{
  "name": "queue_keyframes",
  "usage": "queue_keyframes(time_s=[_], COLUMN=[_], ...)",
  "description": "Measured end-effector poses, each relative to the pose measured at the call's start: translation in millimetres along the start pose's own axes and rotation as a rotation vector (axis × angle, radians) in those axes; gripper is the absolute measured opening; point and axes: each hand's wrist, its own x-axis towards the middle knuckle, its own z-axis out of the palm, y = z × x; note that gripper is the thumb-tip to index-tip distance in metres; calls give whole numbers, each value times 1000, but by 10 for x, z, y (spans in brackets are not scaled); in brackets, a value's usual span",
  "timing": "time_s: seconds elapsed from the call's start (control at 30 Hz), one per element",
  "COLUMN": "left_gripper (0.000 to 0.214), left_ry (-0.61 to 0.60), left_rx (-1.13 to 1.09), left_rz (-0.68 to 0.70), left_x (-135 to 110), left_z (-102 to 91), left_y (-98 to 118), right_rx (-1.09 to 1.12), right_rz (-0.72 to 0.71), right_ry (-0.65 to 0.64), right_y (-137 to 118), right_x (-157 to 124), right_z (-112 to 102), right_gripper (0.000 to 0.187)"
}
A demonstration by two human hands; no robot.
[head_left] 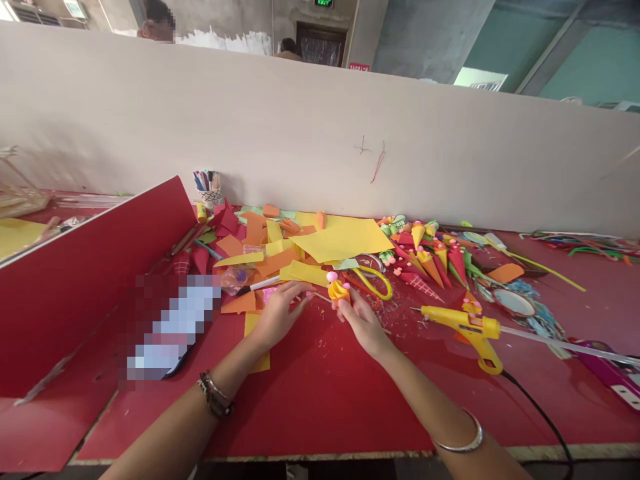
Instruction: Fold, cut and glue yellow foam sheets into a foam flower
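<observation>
My right hand (361, 321) pinches a small yellow paper cone (339, 291) with a pink ball on top, holding it just above the red table (320, 393). My left hand (281, 312) reaches in from the left, its fingers drawn together on a thin stick that points toward the cone. A yellow glue gun (470, 328) rests on the table to the right of my right hand. Yellow-handled scissors (376, 280) lie just behind the cone.
Yellow and orange paper scraps (300, 250) cover the table behind my hands. Several finished cones (431, 257) lie at the right, a pen cup (209, 190) stands at the back wall. A red divider board (75, 280) leans at the left. Other people show beyond the partition.
</observation>
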Motion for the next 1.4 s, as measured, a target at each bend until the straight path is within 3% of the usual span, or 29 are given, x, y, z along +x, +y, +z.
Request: queue_keyframes(time_s=[0.17, 0.4, 0.57, 0.73, 0.93, 1.07, 1.23, 1.4], left_gripper=[32, 19, 16, 29, 24, 29, 43, 21], left_ry=[-69, 65, 82, 61, 40, 19, -59, -42], left_rx=[32, -100, -218, -371, -550, -536, -489, -563], left_rz=[-17, -86, -178, -207, -280, -207, -267, -278], left_x=[-24, -23, -11, -2, -13, -18, -24, -6], left_z=[-1, 6, 17, 33, 20, 8, 30, 15], left_y=[3, 72, 82, 30, 29, 56, 26, 37], right_rx=[-58, -75, -15, -27, -38, -38, -33, -17], right_rz=[-1, 2, 0, -2, 7, 7, 18, 34], right_ry=[32, 49, 5, 6, 23, 33, 31, 52], right_y=[-36, -15, -15, -3, -5, -2, 6, -9], right_x=[-19, -17, -13, -9, -8, -3, 7, 5], right_z=[6, 11, 6, 11, 8, 1, -3, -9], right_gripper=[29, 31, 30, 30, 32, 33, 34, 35])
